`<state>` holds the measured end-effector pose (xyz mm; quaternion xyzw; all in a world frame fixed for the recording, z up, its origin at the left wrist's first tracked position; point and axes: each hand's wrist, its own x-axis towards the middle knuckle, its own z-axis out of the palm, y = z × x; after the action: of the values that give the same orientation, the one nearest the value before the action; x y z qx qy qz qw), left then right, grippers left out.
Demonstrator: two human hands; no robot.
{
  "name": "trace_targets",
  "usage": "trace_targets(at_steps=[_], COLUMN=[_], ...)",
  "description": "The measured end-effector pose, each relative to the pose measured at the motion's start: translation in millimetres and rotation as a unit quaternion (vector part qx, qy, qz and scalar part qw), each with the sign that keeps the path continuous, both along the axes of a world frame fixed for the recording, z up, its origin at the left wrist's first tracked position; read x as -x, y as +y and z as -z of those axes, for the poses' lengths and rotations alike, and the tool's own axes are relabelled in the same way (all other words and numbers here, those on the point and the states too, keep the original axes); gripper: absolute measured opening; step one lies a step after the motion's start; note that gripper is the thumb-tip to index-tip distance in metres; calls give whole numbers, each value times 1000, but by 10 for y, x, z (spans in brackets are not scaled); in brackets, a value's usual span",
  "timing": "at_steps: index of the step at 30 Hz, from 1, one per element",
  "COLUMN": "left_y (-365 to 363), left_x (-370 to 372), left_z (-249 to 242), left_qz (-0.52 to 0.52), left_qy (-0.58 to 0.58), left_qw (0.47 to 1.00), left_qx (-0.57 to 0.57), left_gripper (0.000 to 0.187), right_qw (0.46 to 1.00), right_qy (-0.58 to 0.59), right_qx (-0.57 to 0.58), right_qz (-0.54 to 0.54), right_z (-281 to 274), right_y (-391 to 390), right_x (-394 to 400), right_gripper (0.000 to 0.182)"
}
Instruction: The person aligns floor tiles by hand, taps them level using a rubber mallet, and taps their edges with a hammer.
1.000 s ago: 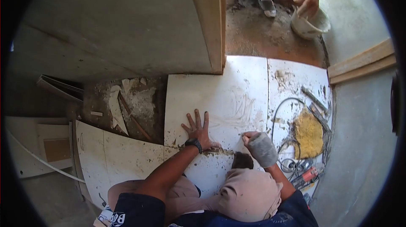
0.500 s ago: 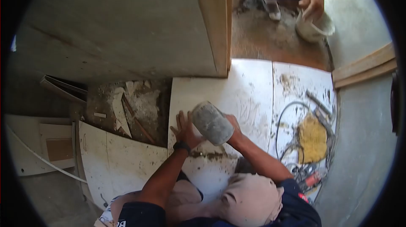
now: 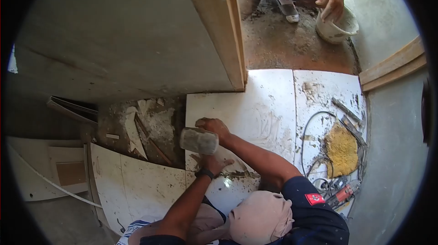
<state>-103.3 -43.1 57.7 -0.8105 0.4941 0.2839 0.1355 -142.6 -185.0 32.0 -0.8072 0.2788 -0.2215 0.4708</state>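
Observation:
My right hand is closed around the handle of a mallet with a thick grey head; the handle itself is mostly hidden. The mallet head is just above my left hand in the view and covers part of it. My left hand, with a dark band at the wrist, lies spread on a large white floor tile, thumb pointing right. Dirt smears mark this tile, and a rough, dirty joint runs along its near edge.
A yellow sponge-like pad, a cable and a red power tool lie on the right-hand tile. Beyond the wooden door frame, another person's hand reaches to a bucket. Broken tile pieces lie left.
My right hand has swung the mallet leftward, its head now over the left side of the tile. My left hand has moved slightly right and nearer to me. The view has shifted a little.

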Motion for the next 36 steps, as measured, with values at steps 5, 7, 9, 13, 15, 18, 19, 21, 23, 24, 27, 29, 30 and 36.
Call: trace_targets(at_steps=[5, 7, 9, 13, 15, 18, 19, 21, 23, 24, 27, 29, 30, 36], left_y=[558, 406, 200, 168, 148, 54, 62, 36, -13, 79, 81, 127, 149, 140], left_x=[-464, -502, -561, -618, -569, -457, -426, -273, -81, 70, 292, 408, 450, 458], left_z=[1401, 826, 368, 355, 445, 297, 352, 208, 76, 82, 106, 102, 90, 107], left_qz=[206, 76, -67, -73, -87, -72, -58, -17, 19, 19, 71, 81, 94, 104], left_qy=[-89, -59, -35, -4, -11, -37, -20, -10, 22, 29, 38, 38, 41, 33], left_qw=[937, 955, 967, 974, 978, 990, 989, 996, 999, 999, 995, 995, 993, 992], left_qx=[267, 279, 244, 214, 188, 118, 133, 87, 36, 25, -52, -51, -51, -59], left_gripper=[124, 124, 131, 130, 143, 147, 151, 151, 152, 152, 153, 153, 153, 142], right_qw=[999, 986, 998, 977, 970, 960, 981, 968, 964, 960, 983, 969, 969, 964], right_qy=[-45, -128, -17, -187, -224, -222, -185, -81, -54, -17, 39, -192, -194, -130], right_qx=[-15, -94, -27, 31, 15, 134, 7, 231, 258, 276, 178, -158, -155, -221], right_qz=[-8, 41, 47, 95, 96, 103, 62, 46, 39, 37, -7, 7, 7, 65], right_z=[-494, -635, -1308, -1539, -1632, -961, -464, 237, -15, -104, -618, 35, 290, 360], right_y=[202, 330, 256, 81, -56, -188, -204, -223, -207, -78, -97, -14, 26, 318], right_x=[589, 882, 1088, 975, 813, 570, 562, 530, 489, 530, 394, 251, 293, 648], right_gripper=[22, 21, 22, 4, 4, 19, 20, 29, 30, 30, 31, 30, 30, 28])
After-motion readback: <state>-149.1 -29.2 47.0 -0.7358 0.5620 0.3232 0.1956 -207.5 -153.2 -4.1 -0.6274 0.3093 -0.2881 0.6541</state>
